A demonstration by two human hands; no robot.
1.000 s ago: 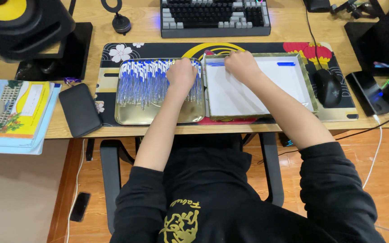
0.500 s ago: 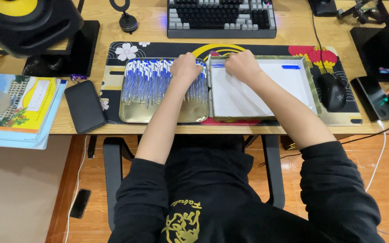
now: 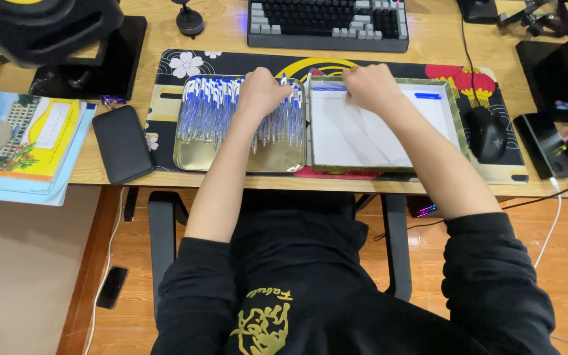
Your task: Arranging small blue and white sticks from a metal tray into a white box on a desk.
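So I'm basically just getting started here, going by how things lie. The metal tray (image 3: 239,161) on my left is packed with blue-and-clear pens (image 3: 212,108), rows of them, nearly wall to wall. The white tray (image 3: 389,141) on the right has only one blue pen (image 3: 427,96) lying up near its far edge, plus whatever I've got at the top left corner, so almost everything is left to go.

My left hand (image 3: 262,92) is curled down onto the pens at the right end of the metal tray, fingers closed around a few, I think, though I can't see exactly how many. My right hand (image 3: 371,87) is bunched over the far left corner of the white tray, fingers pressed together on what looks like a pen (image 3: 329,86) with a blue bit sticking out to the left; can't tell if it's pinched or just being set down.

Both trays sit touching, side by side on the desk mat (image 3: 165,79), keyboard (image 3: 329,25) behind them, mouse (image 3: 486,133) to the right, phone (image 3: 122,143) off left.
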